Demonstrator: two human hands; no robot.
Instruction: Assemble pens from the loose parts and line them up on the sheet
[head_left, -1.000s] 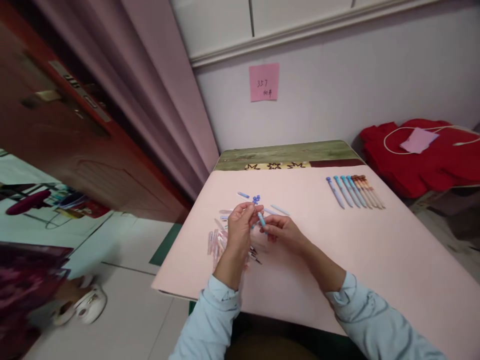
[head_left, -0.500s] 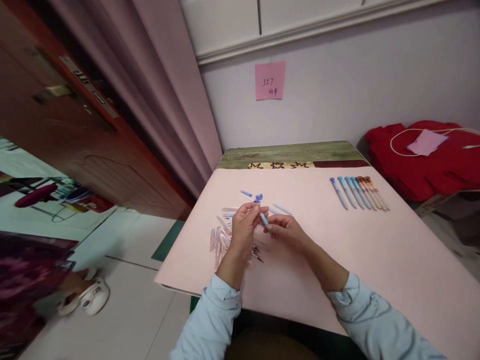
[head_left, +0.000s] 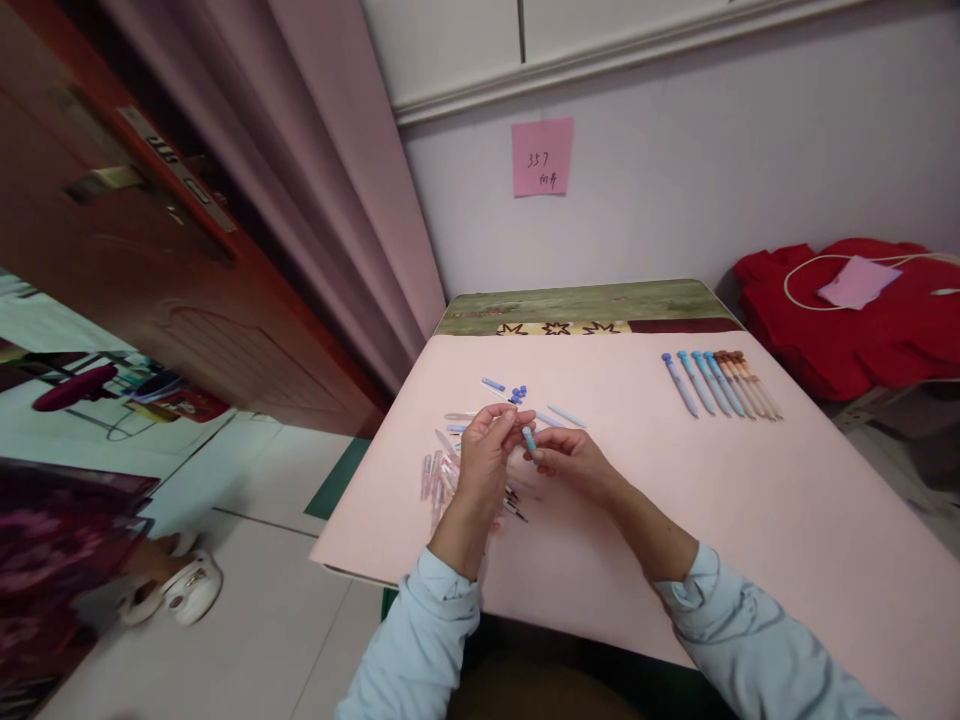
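Note:
A short light-blue pen part [head_left: 529, 438] is pinched between the thumb and fingers of my right hand [head_left: 574, 460], tilted over the table. My left hand [head_left: 489, 445] is right beside it with thumb and fingertips pressed together; whatever they may hold is too small to make out. Under and left of my hands lie loose pen pieces: pinkish clear barrels [head_left: 435, 480], dark-tipped refills [head_left: 516, 508] and pale blue barrels [head_left: 566, 415]. Small dark-blue caps [head_left: 518, 394] sit just beyond my left fingertips, near a blue pen piece [head_left: 493, 384]. My hands hide part of the pile.
Several whole pens [head_left: 709, 385], blue and brown topped, lie in a row at the right of the pink-covered table [head_left: 675, 520]. A red cloth [head_left: 817, 330] with a cable is beyond the right edge. A person's shoe [head_left: 193, 588] shows on the floor at left, below a wooden door [head_left: 187, 300].
The light-blue pen part has turned more upright in my right hand and looks shorter from here. Both hands stay in nearly the same place; the pens on the table have not moved.

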